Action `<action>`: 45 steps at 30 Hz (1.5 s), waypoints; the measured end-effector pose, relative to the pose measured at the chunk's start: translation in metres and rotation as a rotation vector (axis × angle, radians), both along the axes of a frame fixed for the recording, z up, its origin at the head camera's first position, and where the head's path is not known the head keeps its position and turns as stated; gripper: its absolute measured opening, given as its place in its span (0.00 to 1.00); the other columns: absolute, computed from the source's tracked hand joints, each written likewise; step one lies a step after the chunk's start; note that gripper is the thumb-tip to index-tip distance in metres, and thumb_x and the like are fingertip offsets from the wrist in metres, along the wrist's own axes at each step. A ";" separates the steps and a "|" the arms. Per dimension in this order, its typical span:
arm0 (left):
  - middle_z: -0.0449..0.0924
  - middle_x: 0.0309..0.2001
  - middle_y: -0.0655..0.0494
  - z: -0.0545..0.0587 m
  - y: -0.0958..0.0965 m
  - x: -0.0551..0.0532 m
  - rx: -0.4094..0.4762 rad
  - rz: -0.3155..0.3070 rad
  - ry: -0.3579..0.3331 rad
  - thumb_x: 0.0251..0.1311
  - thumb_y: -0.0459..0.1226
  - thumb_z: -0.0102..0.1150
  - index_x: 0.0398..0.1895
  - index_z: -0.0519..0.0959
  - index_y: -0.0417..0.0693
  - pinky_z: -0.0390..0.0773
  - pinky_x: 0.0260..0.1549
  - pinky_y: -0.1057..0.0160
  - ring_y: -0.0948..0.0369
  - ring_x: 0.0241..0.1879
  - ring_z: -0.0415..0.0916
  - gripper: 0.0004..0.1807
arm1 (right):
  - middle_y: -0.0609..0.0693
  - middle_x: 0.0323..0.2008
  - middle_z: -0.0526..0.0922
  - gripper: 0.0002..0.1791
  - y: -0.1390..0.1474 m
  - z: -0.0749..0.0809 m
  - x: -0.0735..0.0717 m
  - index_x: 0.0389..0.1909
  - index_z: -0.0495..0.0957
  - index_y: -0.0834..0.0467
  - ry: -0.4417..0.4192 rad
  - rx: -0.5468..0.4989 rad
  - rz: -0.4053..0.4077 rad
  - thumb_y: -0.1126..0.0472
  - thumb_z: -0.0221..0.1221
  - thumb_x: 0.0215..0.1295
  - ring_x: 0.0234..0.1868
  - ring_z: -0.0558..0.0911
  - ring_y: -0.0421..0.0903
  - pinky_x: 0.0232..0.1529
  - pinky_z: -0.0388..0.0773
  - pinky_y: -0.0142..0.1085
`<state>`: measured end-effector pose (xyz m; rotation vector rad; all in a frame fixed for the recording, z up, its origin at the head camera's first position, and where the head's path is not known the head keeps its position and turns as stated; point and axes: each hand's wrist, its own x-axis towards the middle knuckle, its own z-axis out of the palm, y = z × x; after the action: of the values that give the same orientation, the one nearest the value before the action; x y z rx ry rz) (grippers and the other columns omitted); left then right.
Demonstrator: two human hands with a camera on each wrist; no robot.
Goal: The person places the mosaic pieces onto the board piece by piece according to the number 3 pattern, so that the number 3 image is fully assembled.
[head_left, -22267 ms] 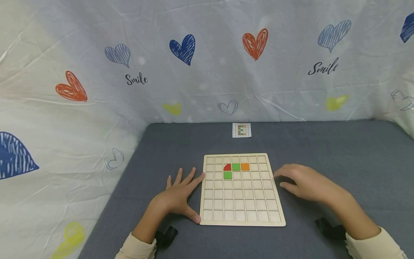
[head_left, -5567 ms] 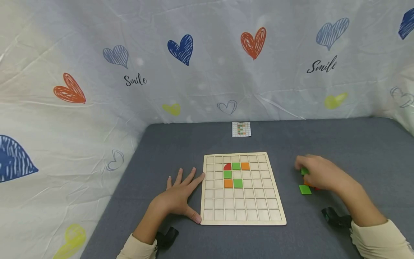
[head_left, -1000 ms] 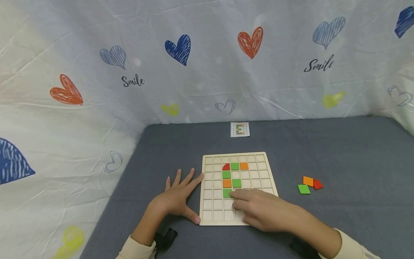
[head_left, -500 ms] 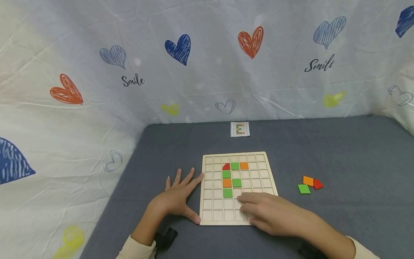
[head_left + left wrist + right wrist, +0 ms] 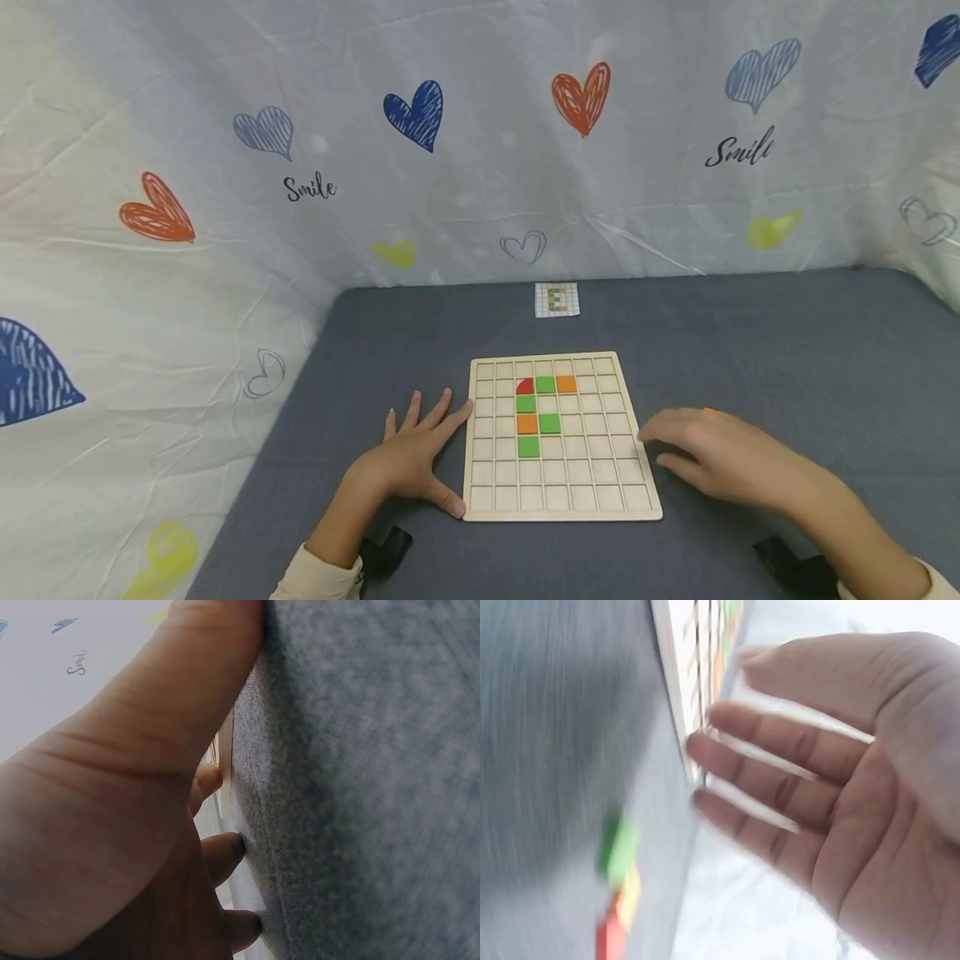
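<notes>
A wooden grid board (image 5: pixel 562 514) lies on the cloth-covered table. Set in its cells are a red rounded tile (image 5: pixel 525 387), orange tiles (image 5: pixel 566 384) and several green tiles (image 5: pixel 528 447). My left hand (image 5: pixel 405 458) rests spread on the cloth, its index fingertip and thumb touching the board's left edge. Just past the right edge of the board, my right hand (image 5: pixel 720 458) hovers with relaxed fingers and nothing in them. In the right wrist view, loose green (image 5: pixel 620 847), orange (image 5: pixel 628 896) and red (image 5: pixel 610 941) tiles lie on the cloth; the hand mostly hides them from the head camera.
At the table's far edge lies a small pattern card (image 5: pixel 557 300) with coloured squares on a grid. Behind it hangs a white curtain (image 5: pixel 480 183) printed with hearts. A black strap piece (image 5: pixel 387 552) sits by the left wrist, another (image 5: pixel 795 568) by the right.
My right hand has left the lower green tile in the board and moved right toward the loose tiles. Since the oldest frame, the board has gained an orange tile and two green ones.
</notes>
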<state>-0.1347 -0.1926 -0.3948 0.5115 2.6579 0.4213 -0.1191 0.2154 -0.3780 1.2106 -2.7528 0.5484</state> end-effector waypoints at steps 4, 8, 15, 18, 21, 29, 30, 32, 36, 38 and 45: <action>0.36 0.81 0.50 0.000 0.000 0.001 0.005 0.001 -0.003 0.26 0.66 0.79 0.82 0.47 0.67 0.29 0.63 0.25 0.38 0.76 0.22 0.75 | 0.42 0.36 0.82 0.13 0.031 0.003 -0.009 0.41 0.85 0.52 -0.033 0.120 -0.199 0.66 0.73 0.54 0.34 0.81 0.43 0.31 0.79 0.44; 0.36 0.81 0.50 0.002 0.000 0.001 -0.001 0.001 0.002 0.25 0.66 0.79 0.82 0.47 0.67 0.29 0.63 0.25 0.38 0.76 0.22 0.75 | 0.43 0.32 0.78 0.11 0.054 0.000 -0.019 0.36 0.82 0.54 -0.128 0.209 -0.319 0.63 0.74 0.54 0.29 0.74 0.41 0.28 0.75 0.42; 0.36 0.81 0.49 0.003 0.000 0.001 0.003 0.000 -0.002 0.26 0.65 0.80 0.82 0.48 0.66 0.29 0.63 0.25 0.38 0.76 0.22 0.75 | 0.42 0.27 0.70 0.13 0.067 -0.009 -0.026 0.29 0.74 0.51 -0.236 0.252 -0.341 0.61 0.72 0.57 0.26 0.66 0.41 0.27 0.67 0.39; 0.36 0.81 0.49 0.003 0.000 0.001 0.005 -0.003 -0.002 0.26 0.65 0.80 0.82 0.48 0.65 0.29 0.63 0.24 0.38 0.76 0.22 0.75 | 0.43 0.26 0.68 0.14 0.066 -0.012 -0.026 0.27 0.73 0.51 -0.200 0.236 -0.339 0.65 0.71 0.57 0.26 0.65 0.41 0.27 0.65 0.39; 0.36 0.81 0.49 0.002 0.000 0.001 0.005 -0.005 -0.001 0.26 0.65 0.79 0.82 0.47 0.65 0.29 0.62 0.24 0.37 0.76 0.22 0.75 | 0.43 0.26 0.68 0.14 0.066 -0.013 -0.026 0.28 0.74 0.52 -0.169 0.218 -0.336 0.69 0.70 0.56 0.26 0.65 0.41 0.26 0.65 0.38; 0.36 0.81 0.49 0.003 0.000 0.001 0.010 -0.002 -0.004 0.26 0.66 0.80 0.82 0.47 0.65 0.29 0.62 0.24 0.38 0.76 0.22 0.75 | 0.44 0.28 0.72 0.14 0.065 -0.013 -0.028 0.32 0.78 0.56 -0.169 0.190 -0.354 0.77 0.67 0.50 0.28 0.68 0.43 0.27 0.68 0.40; 0.36 0.81 0.49 0.003 0.000 0.001 0.009 -0.002 -0.004 0.26 0.66 0.80 0.82 0.47 0.65 0.29 0.62 0.24 0.38 0.76 0.22 0.75 | 0.44 0.28 0.72 0.15 0.065 -0.014 -0.028 0.33 0.78 0.56 -0.169 0.187 -0.356 0.77 0.66 0.50 0.28 0.68 0.43 0.27 0.68 0.40; 0.36 0.81 0.49 0.003 0.000 0.001 0.007 -0.004 -0.002 0.26 0.66 0.79 0.82 0.47 0.65 0.29 0.62 0.24 0.37 0.76 0.22 0.75 | 0.44 0.28 0.72 0.16 0.065 -0.014 -0.028 0.33 0.78 0.56 -0.168 0.182 -0.359 0.79 0.66 0.49 0.28 0.68 0.44 0.27 0.69 0.40; 0.36 0.81 0.48 0.003 0.000 0.001 0.003 -0.007 0.002 0.26 0.66 0.79 0.82 0.47 0.65 0.30 0.62 0.24 0.37 0.76 0.22 0.75 | 0.46 0.29 0.73 0.17 0.066 -0.014 -0.029 0.34 0.78 0.56 -0.160 0.179 -0.362 0.79 0.66 0.47 0.28 0.69 0.45 0.27 0.70 0.41; 0.36 0.81 0.48 0.003 0.000 0.001 0.002 -0.007 0.002 0.26 0.66 0.80 0.82 0.48 0.65 0.30 0.62 0.24 0.37 0.76 0.22 0.75 | 0.47 0.30 0.73 0.17 0.065 -0.014 -0.029 0.35 0.78 0.57 -0.158 0.178 -0.361 0.78 0.66 0.47 0.28 0.69 0.45 0.27 0.70 0.41; 0.36 0.81 0.48 0.003 -0.001 0.001 0.006 -0.006 0.002 0.26 0.66 0.80 0.82 0.47 0.65 0.29 0.62 0.24 0.37 0.76 0.22 0.75 | 0.46 0.33 0.74 0.17 0.057 -0.008 -0.027 0.37 0.81 0.56 -0.123 0.117 -0.316 0.76 0.65 0.46 0.30 0.71 0.44 0.28 0.72 0.41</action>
<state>-0.1332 -0.1936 -0.3916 0.5222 2.6569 0.4271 -0.1464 0.2728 -0.3860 0.7569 -3.0335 0.4464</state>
